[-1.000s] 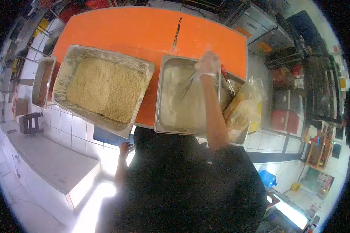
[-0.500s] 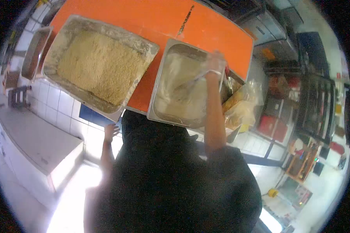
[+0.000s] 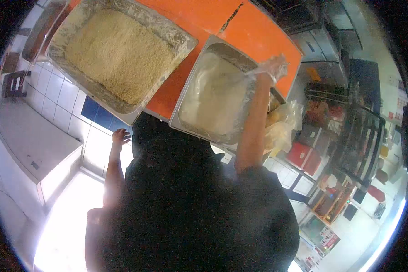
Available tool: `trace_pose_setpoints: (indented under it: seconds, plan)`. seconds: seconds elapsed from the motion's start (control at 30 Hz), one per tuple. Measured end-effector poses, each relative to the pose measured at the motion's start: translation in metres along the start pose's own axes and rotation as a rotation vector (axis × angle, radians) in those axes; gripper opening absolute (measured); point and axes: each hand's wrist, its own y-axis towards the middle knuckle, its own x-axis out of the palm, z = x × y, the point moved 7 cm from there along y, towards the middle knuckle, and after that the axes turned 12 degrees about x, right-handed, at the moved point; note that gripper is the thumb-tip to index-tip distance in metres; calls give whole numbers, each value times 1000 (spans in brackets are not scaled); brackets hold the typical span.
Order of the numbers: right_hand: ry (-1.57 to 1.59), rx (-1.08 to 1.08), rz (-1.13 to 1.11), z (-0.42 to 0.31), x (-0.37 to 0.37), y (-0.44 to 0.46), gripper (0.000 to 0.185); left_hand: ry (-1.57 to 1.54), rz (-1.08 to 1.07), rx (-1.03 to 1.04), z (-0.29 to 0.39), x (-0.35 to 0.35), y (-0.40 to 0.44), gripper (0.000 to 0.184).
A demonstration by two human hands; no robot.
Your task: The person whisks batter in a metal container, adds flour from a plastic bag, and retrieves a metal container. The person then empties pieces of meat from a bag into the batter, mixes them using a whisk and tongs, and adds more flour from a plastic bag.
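Observation:
My right hand (image 3: pixel 274 69), in a clear glove, is closed around the handle of a whisk (image 3: pixel 251 72) at the upper right rim of a metal pan (image 3: pixel 179 119). Pale liquid batter (image 3: pixel 211 93) fills the pan, and the far end of the whisk is blurred over it. Hanging beside my body at the left, below the crumb pan, my left hand (image 3: pixel 121 136) has its fingers apart and holds nothing. That larger pan (image 3: pixel 186 41) holds yellowish crumbs (image 3: pixel 118 54).
Both pans stand on an orange table (image 3: pixel 254 34). Plastic bags (image 3: pixel 283 129) lie at the right of the batter pan. A white counter (image 3: pixel 36 131) is at the left. Shelving and a red box (image 3: pixel 303 157) stand at the right.
The camera view has turned and shifted. My right hand has moved the whisk toward the pan's upper right side. My left hand still hangs at my side.

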Motion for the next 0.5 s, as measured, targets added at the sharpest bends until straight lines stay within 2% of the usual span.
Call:
trace_pose_setpoints:
  seconds: [0.1, 0.2, 0.3, 0.37, 0.43, 0.47, 0.5]
  plan:
    - [-20, -90, 25, 25, 18, -27, 50, -9, -72, -41, -15, -2, 3, 29]
    - [-91, 113, -102, 54, 10, -23, 45, -3, -4, -83, -16, -3, 5, 30]
    - [-7, 136, -87, 34, 10, 14, 41, -154, -51, 23, -21, -9, 1, 32]
    - [-60, -15, -40, 34, 25, 18, 38, -130, -50, -34, -21, -7, -5, 32]
    - [-284, -340, -36, 18, 47, -19, 39, -83, -33, -120, -22, -2, -6, 32]
    - [117, -167, -373, 20, 61, -35, 42, -77, -38, -123, -22, 1, -7, 32]
    - [322, -90, -543, 19, 68, -51, 43, -82, -44, -103, -22, 3, -5, 31]
